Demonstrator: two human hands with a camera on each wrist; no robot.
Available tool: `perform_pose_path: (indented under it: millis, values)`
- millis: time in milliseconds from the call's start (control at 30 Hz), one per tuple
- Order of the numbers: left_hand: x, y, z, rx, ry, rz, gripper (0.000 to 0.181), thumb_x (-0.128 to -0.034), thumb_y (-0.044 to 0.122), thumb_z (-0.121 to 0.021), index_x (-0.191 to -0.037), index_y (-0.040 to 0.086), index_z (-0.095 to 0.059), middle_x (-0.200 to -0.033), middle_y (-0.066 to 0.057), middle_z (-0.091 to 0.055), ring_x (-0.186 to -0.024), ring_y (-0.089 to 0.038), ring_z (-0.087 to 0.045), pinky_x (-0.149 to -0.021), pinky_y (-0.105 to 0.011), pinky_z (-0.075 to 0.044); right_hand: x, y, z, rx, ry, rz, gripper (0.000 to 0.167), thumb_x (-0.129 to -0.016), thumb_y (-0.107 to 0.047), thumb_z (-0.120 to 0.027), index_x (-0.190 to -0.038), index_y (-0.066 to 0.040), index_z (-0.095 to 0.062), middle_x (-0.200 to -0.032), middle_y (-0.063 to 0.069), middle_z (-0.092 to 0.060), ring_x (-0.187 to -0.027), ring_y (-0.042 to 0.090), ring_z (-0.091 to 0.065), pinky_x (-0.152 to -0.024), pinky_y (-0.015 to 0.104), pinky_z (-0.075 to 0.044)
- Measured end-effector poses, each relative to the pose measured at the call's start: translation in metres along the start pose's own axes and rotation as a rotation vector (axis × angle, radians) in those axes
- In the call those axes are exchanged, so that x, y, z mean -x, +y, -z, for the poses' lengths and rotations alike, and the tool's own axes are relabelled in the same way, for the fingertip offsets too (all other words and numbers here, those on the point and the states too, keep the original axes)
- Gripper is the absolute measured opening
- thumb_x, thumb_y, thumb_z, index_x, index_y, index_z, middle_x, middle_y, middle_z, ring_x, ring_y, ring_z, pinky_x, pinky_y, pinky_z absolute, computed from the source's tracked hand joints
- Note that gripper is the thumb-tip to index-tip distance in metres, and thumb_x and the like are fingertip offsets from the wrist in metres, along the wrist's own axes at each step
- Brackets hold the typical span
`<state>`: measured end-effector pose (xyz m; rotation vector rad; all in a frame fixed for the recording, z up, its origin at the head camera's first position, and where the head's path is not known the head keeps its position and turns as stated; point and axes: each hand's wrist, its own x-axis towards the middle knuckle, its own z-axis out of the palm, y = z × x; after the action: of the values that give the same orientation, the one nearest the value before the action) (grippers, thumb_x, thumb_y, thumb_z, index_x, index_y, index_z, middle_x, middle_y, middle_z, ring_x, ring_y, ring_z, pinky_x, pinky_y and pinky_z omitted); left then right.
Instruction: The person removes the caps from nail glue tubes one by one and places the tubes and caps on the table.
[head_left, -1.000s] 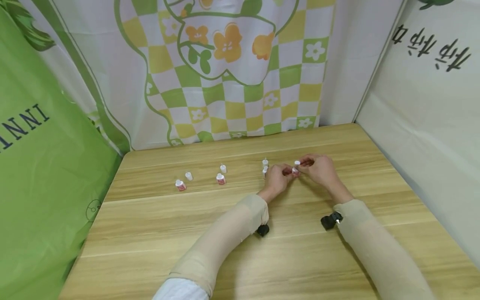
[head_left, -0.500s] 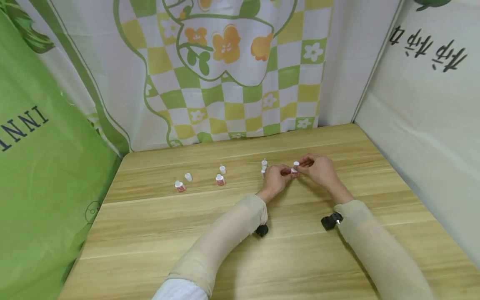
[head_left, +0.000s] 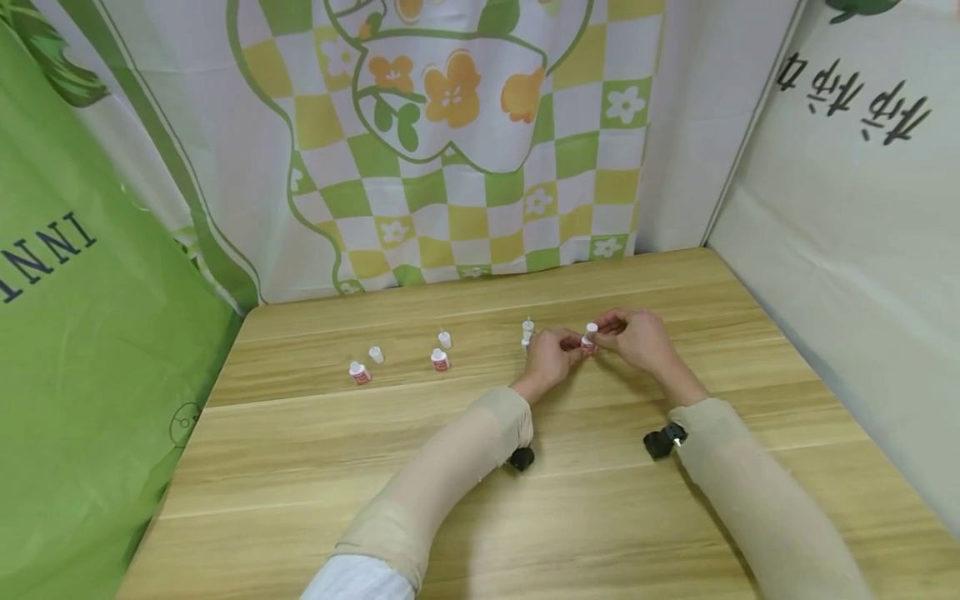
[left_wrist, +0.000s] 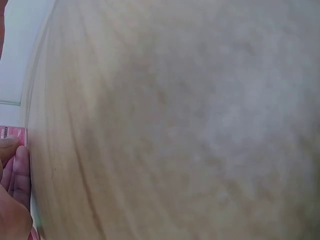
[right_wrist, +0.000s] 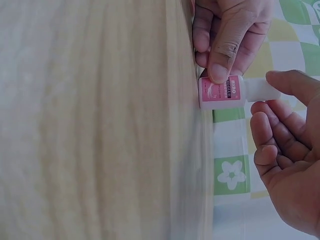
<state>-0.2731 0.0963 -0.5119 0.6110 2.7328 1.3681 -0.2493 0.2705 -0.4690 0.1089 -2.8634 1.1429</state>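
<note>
My left hand (head_left: 551, 358) holds a small glue bottle (right_wrist: 222, 93) with a pink label upright on the table, its thumb lying across the label in the right wrist view. At the bottle's top, my right hand (head_left: 639, 337) pinches the white cap (right_wrist: 262, 90) between thumb and finger. The cap meets the bottle's neck; how tightly it sits I cannot tell. Partly hidden behind the left hand stands another white bottle (head_left: 526, 342), with a loose white cap (head_left: 528, 326) behind it. Only the left hand's fingers (left_wrist: 21, 175) and a bit of pink label show in the left wrist view.
Further left on the wooden table (head_left: 300, 475) stand two similar bottles, one nearer (head_left: 439, 360) and one at the far left (head_left: 360, 373). Behind them lie loose white caps, one upright with a thin tip (head_left: 445, 339) and another (head_left: 377, 354). A checkered curtain (head_left: 465, 200) hangs behind the table.
The head view has shifted slightly. Both hands stay at the same bottle, and the cap in the right hand appears slightly lower against it.
</note>
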Motion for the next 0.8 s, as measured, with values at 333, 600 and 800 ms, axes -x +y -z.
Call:
perform_pose_path:
  millis: [333,600,800]
  values:
    - [-0.0030,-0.0010,0.0008,-0.025,-0.006,-0.005,0.015,-0.0912,0.019,-0.074,-0.103,0.011,-0.079,-0.099,-0.002,-0.079,-0.090,-0.012,-0.074,-0.076,-0.015,-0.054,-0.0013,-0.0002,0.0010,0.003,-0.012,-0.004,0.030,-0.093,-0.032,-0.071,-0.110,-0.006,-0.072,-0.102,0.012,-0.075,-0.092,0.025,-0.069,-0.076,0.031,-0.053]
    - [-0.0025,0.0001,0.0021,-0.008,-0.029,0.008,0.017,-0.0908,0.021,-0.074,-0.103,0.010,-0.078,-0.099,-0.003,-0.079,-0.086,-0.011,-0.073,-0.069,-0.012,-0.051,-0.0014,-0.0013,0.0007,0.001,-0.024,-0.023,0.029,-0.093,-0.029,-0.072,-0.109,-0.005,-0.071,-0.103,0.013,-0.074,-0.092,0.025,-0.069,-0.074,0.029,-0.052]
    - [-0.0026,0.0002,0.0025,-0.026,-0.028,-0.005,0.017,-0.0908,0.022,-0.074,-0.103,0.011,-0.079,-0.100,-0.002,-0.078,-0.088,-0.012,-0.073,-0.071,-0.013,-0.052,-0.0010,-0.0031,0.0016,0.012,-0.033,-0.017,0.031,-0.092,-0.029,-0.071,-0.111,-0.004,-0.071,-0.104,0.014,-0.074,-0.094,0.026,-0.069,-0.075,0.030,-0.052]
